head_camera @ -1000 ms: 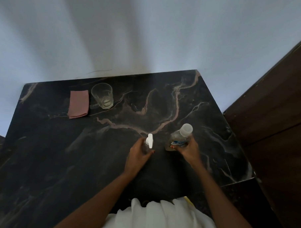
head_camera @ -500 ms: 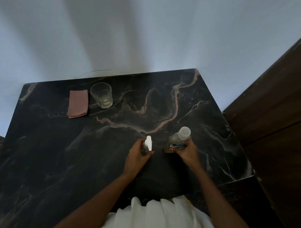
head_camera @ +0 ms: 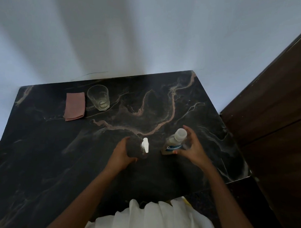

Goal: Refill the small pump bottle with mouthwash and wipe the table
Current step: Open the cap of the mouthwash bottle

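Small pump bottle [head_camera: 144,145], white-headed, is seen upright on the dark marbled bench [head_camera: 40,160], clasped by the curled fingers of the left hand [head_camera: 122,154]. Just to its right the capped, tilted mouthwash bottle [head_camera: 175,142] is held by the right hand [head_camera: 192,150], thumb pressed on the label. Farther back, at left, a folded pink cloth [head_camera: 75,106] is laid just beside a clear glass [head_camera: 98,97]

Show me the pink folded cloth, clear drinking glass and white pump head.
Pink folded cloth [head_camera: 75,106]: head view, middle.
Clear drinking glass [head_camera: 98,98]: head view, wall.
White pump head [head_camera: 145,144]: head view, nozzle.
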Demonstrator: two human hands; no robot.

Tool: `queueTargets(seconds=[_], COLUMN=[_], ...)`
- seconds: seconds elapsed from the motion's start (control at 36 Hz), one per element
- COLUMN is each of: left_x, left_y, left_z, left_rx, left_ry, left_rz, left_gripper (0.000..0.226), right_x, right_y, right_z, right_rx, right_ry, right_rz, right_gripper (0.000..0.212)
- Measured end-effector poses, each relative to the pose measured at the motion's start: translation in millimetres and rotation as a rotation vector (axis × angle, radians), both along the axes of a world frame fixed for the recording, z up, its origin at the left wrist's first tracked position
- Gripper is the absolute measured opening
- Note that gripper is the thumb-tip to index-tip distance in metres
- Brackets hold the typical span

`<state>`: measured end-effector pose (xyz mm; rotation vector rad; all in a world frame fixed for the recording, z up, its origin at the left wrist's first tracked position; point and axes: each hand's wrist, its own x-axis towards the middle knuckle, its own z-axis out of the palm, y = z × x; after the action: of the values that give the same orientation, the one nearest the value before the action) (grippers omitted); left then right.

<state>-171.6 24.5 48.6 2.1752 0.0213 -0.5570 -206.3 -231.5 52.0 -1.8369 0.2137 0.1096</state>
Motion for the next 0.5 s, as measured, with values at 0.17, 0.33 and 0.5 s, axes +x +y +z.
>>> queueTargets(seconds=[0.17, 0.33, 0.5], left_x=[13.0, 18.0, 15.6], left_y=[-9.1, -62.3, -97.9], left_z=[60.5, 73.5, 58.1], left_rx=[-0.058, -0.172, -0.041], left_ry=[-0.247, -0.206, -0.147], left_rz=[-0.089, -0.271, -0.366], left_gripper=[0.07, 0.065, 0.061], right_x=[1.0, 9.1, 9.8], right_y=[2.7, 9.4, 16.6], right_z=[47.1, 64.6, 68.4], right_rx=[-0.256, -0.404, -0.556], right_ry=[-0.102, -0.105, -0.096], right_rz=[0.054, 0.076, 0.044], right_gripper=[0.05, 0.041, 0.039])
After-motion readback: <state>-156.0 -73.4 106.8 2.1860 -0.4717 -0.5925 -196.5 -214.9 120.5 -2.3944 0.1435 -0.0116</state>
